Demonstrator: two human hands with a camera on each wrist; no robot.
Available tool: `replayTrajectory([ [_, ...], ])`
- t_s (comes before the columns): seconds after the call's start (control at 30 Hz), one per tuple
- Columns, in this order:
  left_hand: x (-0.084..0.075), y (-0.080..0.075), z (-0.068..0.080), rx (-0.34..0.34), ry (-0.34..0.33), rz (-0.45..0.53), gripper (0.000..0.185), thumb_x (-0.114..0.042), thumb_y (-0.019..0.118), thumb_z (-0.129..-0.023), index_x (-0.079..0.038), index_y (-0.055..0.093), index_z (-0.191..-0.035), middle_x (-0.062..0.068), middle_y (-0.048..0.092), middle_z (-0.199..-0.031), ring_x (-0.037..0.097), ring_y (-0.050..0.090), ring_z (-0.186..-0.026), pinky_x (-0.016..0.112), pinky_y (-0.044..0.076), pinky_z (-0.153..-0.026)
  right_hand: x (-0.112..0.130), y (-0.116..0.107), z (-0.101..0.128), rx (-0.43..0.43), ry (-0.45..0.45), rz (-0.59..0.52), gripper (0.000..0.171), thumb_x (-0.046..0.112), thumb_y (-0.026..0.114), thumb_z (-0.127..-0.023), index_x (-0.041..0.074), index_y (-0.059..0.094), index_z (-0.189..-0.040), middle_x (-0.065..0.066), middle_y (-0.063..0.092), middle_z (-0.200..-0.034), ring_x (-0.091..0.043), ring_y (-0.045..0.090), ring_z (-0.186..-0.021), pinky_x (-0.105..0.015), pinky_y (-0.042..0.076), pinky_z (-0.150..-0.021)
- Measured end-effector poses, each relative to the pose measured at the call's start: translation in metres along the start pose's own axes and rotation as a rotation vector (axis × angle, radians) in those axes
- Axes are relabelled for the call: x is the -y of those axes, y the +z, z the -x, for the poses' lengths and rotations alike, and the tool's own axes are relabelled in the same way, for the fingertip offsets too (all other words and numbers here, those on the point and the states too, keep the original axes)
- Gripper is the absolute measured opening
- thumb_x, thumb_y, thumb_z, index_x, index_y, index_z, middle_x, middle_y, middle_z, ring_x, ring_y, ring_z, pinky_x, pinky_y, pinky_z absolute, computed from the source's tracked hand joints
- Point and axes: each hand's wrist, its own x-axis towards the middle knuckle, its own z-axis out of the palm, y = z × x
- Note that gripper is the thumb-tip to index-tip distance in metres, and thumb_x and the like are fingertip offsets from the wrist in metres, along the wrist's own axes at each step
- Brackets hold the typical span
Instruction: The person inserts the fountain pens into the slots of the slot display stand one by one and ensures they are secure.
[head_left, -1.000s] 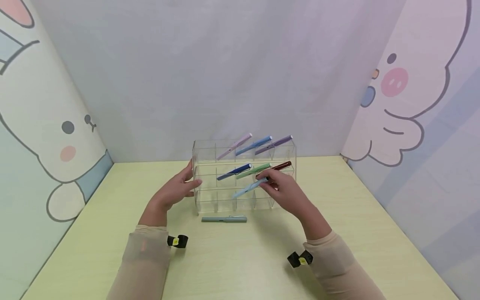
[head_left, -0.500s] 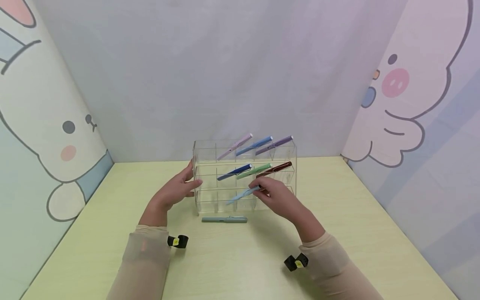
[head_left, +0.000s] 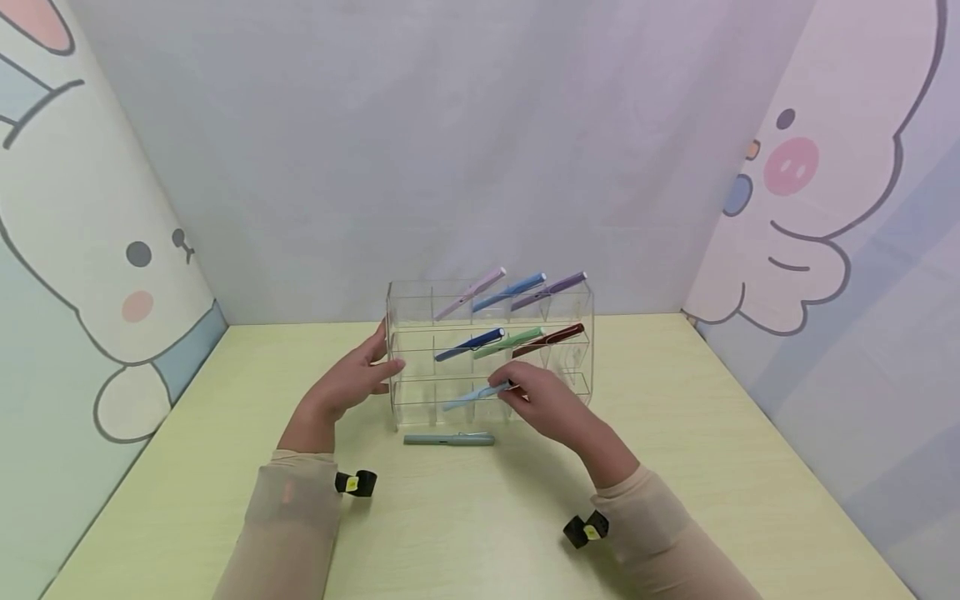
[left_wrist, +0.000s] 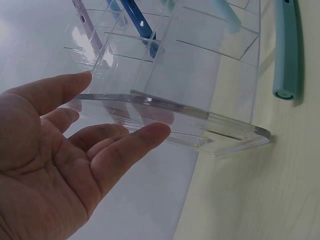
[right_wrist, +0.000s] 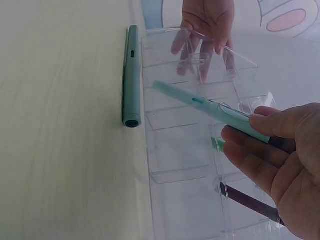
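Note:
My right hand (head_left: 546, 402) pinches a light-blue pen (head_left: 468, 397) by its capped end, thumb against fingers. The pen slants down to the left over the bottom row of a clear acrylic pen rack (head_left: 416, 412); in the right wrist view the same pen (right_wrist: 200, 103) has its free tip over a bottom compartment. At the rack's left side panel is my left hand (head_left: 352, 379), its fingers (left_wrist: 120, 152) extended and spread along the panel's edge. On the table before the rack lies a grey-green pen (head_left: 448, 439).
A pink pen (head_left: 471, 293), a blue pen (head_left: 510, 292) and a purple pen (head_left: 549, 291) lean in the top row. The middle row holds a dark-blue pen (head_left: 469, 344), a green pen (head_left: 510, 342) and a dark-red pen (head_left: 549, 339). A curtain (head_left: 480, 150) hangs behind the table.
My right hand has moved left and down with the light-blue pen, uncovering the dark-red pen more. The left hand and rack stay put.

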Motion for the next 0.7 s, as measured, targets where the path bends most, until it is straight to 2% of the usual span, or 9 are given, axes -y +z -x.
replayTrajectory([
  [0.37, 0.000, 0.000, -0.001, -0.003, 0.010, -0.021, 0.079, -0.031, 0.054, -0.094, -0.037, -0.004, -0.148, 0.001, 0.004, -0.155, 0.033, 0.026, -0.134, 0.051, 0.041, -0.095, 0.000, 0.008, -0.001, 0.030, -0.027, 0.015, 0.020, 0.010, 0.058, -0.092, 0.017, 0.062, -0.110, 0.009, 0.059, -0.106, -0.003, 0.055, -0.096, -0.023, 0.050, -0.080],
  [0.5, 0.000, 0.000, -0.001, -0.010, 0.011, -0.035, 0.077, -0.031, 0.054, -0.094, -0.042, -0.002, -0.146, -0.001, 0.005, -0.154, 0.033, 0.026, -0.134, 0.050, 0.042, -0.095, 0.001, 0.008, -0.001, 0.036, -0.032, 0.012, 0.020, 0.011, 0.059, -0.092, 0.017, 0.062, -0.110, 0.008, 0.060, -0.107, -0.003, 0.056, -0.096, -0.023, 0.050, -0.080],
  [0.6, -0.001, 0.000, 0.000, -0.013, 0.010, -0.035, 0.076, -0.031, 0.054, -0.094, -0.045, -0.001, -0.144, -0.001, 0.006, -0.154, 0.033, 0.026, -0.134, 0.050, 0.042, -0.095, 0.000, 0.006, -0.001, 0.059, -0.040, 0.012, 0.025, 0.015, 0.059, -0.092, 0.016, 0.059, -0.117, 0.007, 0.058, -0.112, -0.005, 0.056, -0.099, -0.023, 0.049, -0.082],
  [0.7, -0.001, 0.001, 0.000, -0.008, 0.012, -0.025, 0.077, -0.031, 0.054, -0.094, -0.043, -0.002, -0.145, 0.000, 0.005, -0.154, 0.033, 0.025, -0.135, 0.051, 0.040, -0.096, -0.001, -0.001, 0.001, 0.058, -0.044, 0.026, 0.034, 0.022, 0.060, -0.092, 0.017, 0.054, -0.125, 0.007, 0.054, -0.120, -0.008, 0.054, -0.106, -0.025, 0.049, -0.084],
])
